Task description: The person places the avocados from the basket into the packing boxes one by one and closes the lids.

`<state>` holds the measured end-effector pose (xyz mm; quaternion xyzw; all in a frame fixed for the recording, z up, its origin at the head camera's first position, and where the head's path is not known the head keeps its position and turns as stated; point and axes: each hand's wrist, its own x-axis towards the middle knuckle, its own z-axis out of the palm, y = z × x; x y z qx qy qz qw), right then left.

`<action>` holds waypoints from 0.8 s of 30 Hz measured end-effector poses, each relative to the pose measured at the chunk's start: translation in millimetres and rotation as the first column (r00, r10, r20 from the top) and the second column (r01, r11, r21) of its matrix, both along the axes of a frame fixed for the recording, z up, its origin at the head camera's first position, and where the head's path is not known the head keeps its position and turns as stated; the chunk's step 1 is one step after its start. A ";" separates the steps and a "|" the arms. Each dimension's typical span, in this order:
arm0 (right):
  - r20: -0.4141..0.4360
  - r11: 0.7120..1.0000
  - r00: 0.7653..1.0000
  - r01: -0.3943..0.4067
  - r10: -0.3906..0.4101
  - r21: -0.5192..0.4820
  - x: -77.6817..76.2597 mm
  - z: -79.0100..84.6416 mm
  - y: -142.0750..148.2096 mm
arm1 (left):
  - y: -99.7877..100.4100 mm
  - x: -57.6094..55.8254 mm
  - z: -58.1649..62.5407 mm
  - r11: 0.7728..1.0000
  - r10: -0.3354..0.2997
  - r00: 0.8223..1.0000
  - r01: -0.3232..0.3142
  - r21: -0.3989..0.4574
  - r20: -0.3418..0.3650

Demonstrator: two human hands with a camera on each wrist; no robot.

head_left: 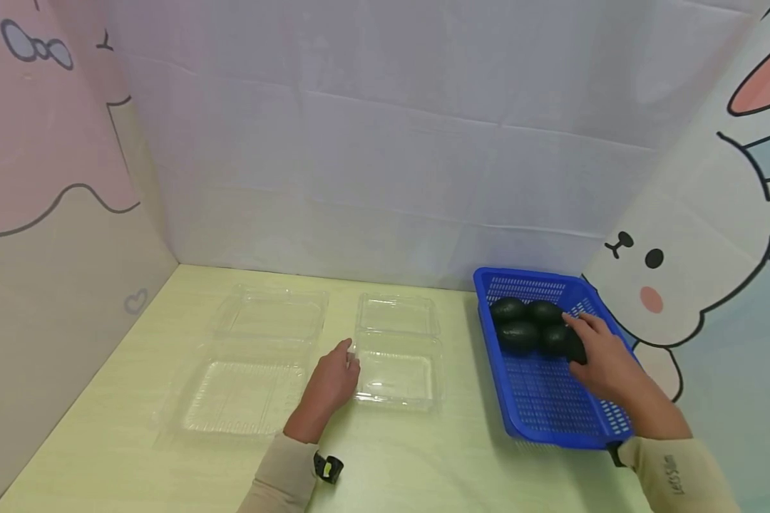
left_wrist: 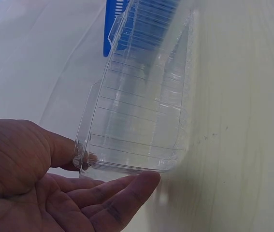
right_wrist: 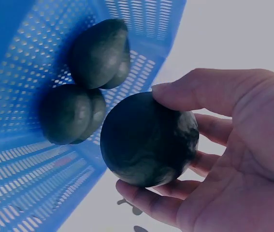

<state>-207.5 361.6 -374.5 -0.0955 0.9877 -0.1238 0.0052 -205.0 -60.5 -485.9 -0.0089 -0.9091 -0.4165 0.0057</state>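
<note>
My right hand (head_left: pixel 606 360) grips a dark green avocado (right_wrist: pixel 144 140) over the right side of a blue plastic basket (head_left: pixel 502 385). In the right wrist view, thumb and fingers curl round the fruit. Several more avocados (head_left: pixel 518 337) lie together at the basket's far end. My left hand (head_left: pixel 334 377) is at the left edge of a small clear plastic clamshell box (head_left: pixel 396 370), which lies with its lid open on the table. The left wrist view shows the thumb at the box's rim and fingers against its outer side, pinching the edge (left_wrist: pixel 89 121).
A larger clear clamshell box (head_left: pixel 247 395) lies open to the left of my left hand. The pale wood-look table (head_left: pixel 462 456) is bordered by a white sheet (head_left: pixel 385 178) at the back and printed panels on both sides.
</note>
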 end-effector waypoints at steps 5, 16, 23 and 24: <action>0.006 1.000 1.000 0.003 -0.003 -0.004 0.6 10.1 -10.5 | -1.4 -0.7 -0.6 1.000 0.002 1.000 -0.002 0.004 -0.005; -0.013 1.000 1.000 -0.026 0.026 -0.003 -0.1 30.7 -33.1 | -3.3 -0.2 -1.4 0.999 -0.003 1.000 0.002 0.035 0.007; -0.029 0.998 0.998 -0.060 0.060 0.002 -4.2 44.9 -49.5 | -5.4 0.2 -1.4 0.999 -0.007 1.000 0.008 0.033 -0.008; -0.030 0.998 0.997 -0.068 0.068 0.001 -4.3 47.1 -52.6 | -5.4 0.0 -1.6 0.999 -0.006 1.000 0.007 0.033 -0.004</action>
